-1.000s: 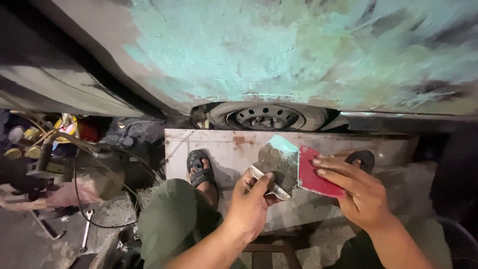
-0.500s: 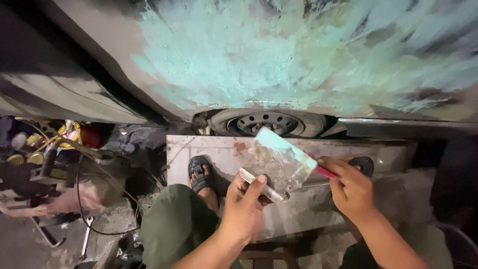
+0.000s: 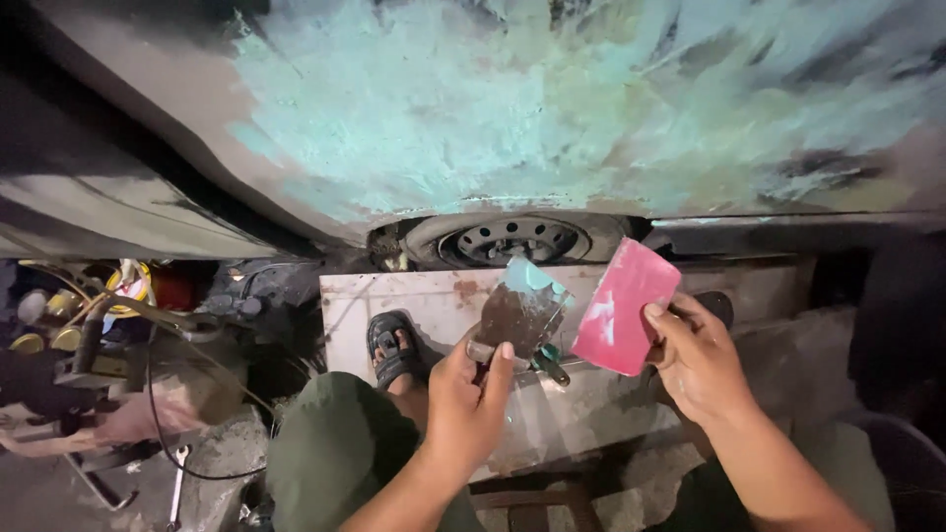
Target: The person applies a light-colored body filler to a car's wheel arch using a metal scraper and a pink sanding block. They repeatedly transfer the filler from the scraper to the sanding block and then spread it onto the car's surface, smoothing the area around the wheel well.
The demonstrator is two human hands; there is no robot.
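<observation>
A: State the position of each hand.

B: Left hand (image 3: pixel 471 399), lower centre of the frame, is closed around the handle of a putty knife (image 3: pixel 520 313); its blade carries turquoise filler. Right hand (image 3: pixel 695 360), centre right, pinches a pink spreader card (image 3: pixel 623 305), just beside the blade, apart.

A: Surroundings?

B: Filler-coated car panel (image 3: pixel 512 108) fills the top; 1 wheel (image 3: pixel 507 239) sits below it.

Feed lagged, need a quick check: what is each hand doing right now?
Left hand: closed on a putty knife.
Right hand: closed on a pink spreader card.
</observation>
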